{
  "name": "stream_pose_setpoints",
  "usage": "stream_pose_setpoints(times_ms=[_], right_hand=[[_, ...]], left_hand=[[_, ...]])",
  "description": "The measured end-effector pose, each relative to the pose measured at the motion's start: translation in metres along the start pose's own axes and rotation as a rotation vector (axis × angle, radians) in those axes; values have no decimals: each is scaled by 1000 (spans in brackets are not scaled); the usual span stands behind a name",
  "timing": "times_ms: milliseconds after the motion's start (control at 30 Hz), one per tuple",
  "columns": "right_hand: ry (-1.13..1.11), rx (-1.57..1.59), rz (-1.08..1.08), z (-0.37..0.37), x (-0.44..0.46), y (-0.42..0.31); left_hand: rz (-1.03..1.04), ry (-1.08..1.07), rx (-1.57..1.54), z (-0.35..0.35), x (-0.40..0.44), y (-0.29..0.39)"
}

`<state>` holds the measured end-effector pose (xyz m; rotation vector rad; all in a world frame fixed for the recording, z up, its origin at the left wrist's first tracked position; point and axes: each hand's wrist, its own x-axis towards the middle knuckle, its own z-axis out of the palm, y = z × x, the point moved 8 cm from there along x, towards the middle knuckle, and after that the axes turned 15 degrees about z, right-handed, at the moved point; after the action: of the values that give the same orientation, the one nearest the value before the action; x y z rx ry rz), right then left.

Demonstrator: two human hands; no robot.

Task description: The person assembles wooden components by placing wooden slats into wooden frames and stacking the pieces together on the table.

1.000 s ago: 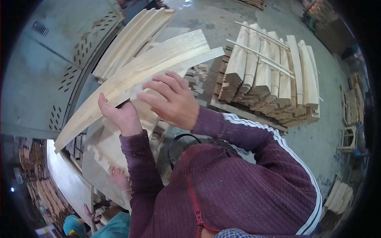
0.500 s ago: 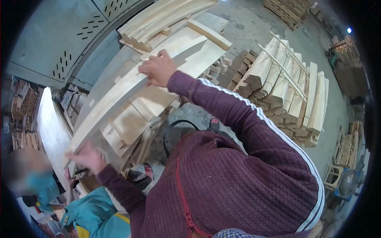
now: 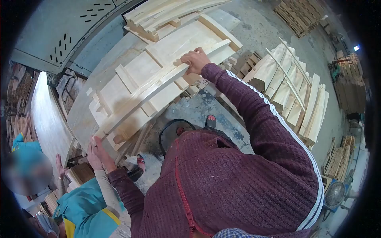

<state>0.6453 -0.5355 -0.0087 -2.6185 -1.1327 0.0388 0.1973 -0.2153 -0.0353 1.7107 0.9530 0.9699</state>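
The long plank (image 3: 145,94) spans the slatted board (image 3: 178,41), axis from 8 to 2 o'clock; the right hand (image 3: 195,61) is clamped on it towards 2. The left hand (image 3: 104,154) is at its 8 o'clock end; whether gripping, I cannot tell.

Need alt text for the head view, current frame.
A person's right hand grips a long wooden board over a pale panel with wooden crosspieces; the left hand is at the board's near end, beside a co-worker's hand. Stacked wood stands to the right.
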Motion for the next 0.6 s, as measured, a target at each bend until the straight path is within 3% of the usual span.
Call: stream_pose_setpoints(times_ms=[133, 200, 267, 333, 400, 600], right_hand=[[-81, -35, 52, 10, 3, 22], [-34, -19, 26, 8, -3, 34], [-10, -27, 12, 10, 1, 37], [-5, 85, -52, 8, 2, 45], [-20, -137, 43, 30, 7, 77], [-102, -56, 92, 7, 0, 48]], left_hand=[[66, -67, 216, 21, -17, 4], [8, -120, -61, 26, -22, -41], [-128, -209, -343, 53, -36, -8], [-157, -204, -298, 56, -37, -9], [-145, -171, -190, 56, -34, -20], [-182, -155, -169, 62, -38, -20]])
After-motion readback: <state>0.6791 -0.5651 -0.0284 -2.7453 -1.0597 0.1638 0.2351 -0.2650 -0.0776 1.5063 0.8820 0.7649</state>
